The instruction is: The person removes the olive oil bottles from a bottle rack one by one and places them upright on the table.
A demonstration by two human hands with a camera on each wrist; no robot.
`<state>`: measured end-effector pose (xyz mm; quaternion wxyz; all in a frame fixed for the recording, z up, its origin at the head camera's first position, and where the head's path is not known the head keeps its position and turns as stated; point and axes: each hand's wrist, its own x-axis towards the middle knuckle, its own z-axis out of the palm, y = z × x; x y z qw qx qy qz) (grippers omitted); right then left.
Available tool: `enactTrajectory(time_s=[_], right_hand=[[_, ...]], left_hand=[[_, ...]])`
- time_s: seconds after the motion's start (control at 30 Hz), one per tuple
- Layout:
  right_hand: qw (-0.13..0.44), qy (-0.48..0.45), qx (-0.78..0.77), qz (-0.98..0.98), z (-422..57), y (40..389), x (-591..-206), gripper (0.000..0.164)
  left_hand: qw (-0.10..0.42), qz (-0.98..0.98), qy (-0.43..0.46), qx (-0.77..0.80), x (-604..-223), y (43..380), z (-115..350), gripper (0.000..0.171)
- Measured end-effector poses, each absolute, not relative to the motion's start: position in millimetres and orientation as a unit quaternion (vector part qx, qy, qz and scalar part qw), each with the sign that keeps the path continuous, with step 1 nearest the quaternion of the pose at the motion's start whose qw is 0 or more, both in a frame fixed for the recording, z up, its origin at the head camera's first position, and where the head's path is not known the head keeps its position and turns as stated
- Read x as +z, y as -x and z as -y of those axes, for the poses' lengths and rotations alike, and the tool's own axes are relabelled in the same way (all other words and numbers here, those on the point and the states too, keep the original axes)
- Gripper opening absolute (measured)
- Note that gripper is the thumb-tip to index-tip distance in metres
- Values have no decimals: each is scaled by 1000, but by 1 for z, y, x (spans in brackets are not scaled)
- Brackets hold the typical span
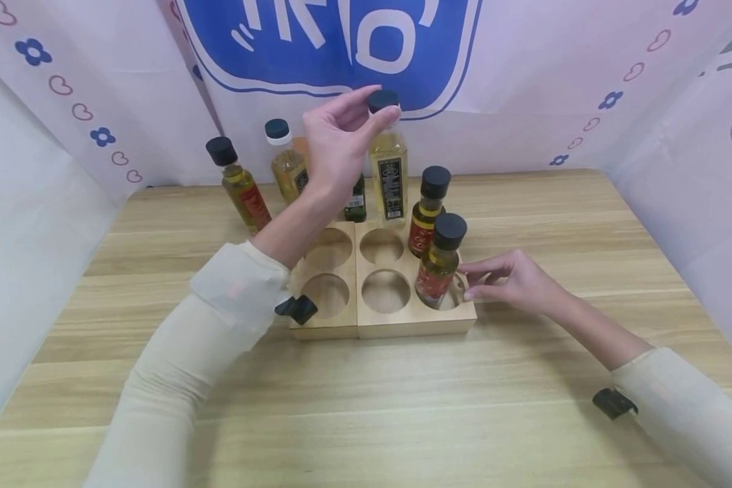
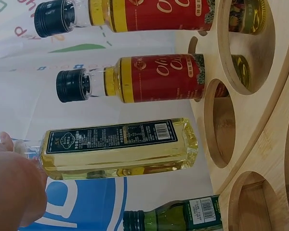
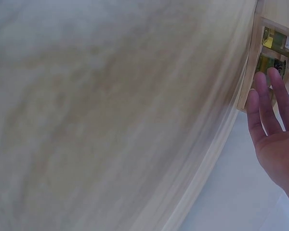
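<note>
One clear bottle of pale oil [image 1: 388,177] hangs upright from the left hand [image 1: 337,144], gripped by its capped top, near the back of the wooden rack [image 1: 417,329]. The right hand [image 1: 517,283], fingers fairly straight, touches the rack's side, just beside two red-labelled bottles [image 1: 436,276].

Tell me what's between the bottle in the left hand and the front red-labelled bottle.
Another red-labelled bottle stands between them, as the left wrist view shows.

The head view is bright, soft shadows flanking the wooden holder [image 1: 417,327] on the table [image 1: 396,413]; the right wrist view is dimmer, the table blurred beside the holder.
</note>
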<state>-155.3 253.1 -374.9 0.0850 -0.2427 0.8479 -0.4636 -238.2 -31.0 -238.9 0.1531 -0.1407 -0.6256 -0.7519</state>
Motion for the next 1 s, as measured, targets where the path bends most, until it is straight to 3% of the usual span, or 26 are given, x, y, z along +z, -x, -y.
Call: enactTrajectory(time_s=[1.0], right_hand=[[82,241,-461,-850,-253,155,-376,39]], left_hand=[[149,630,134,-751,-246,260,20,42]])
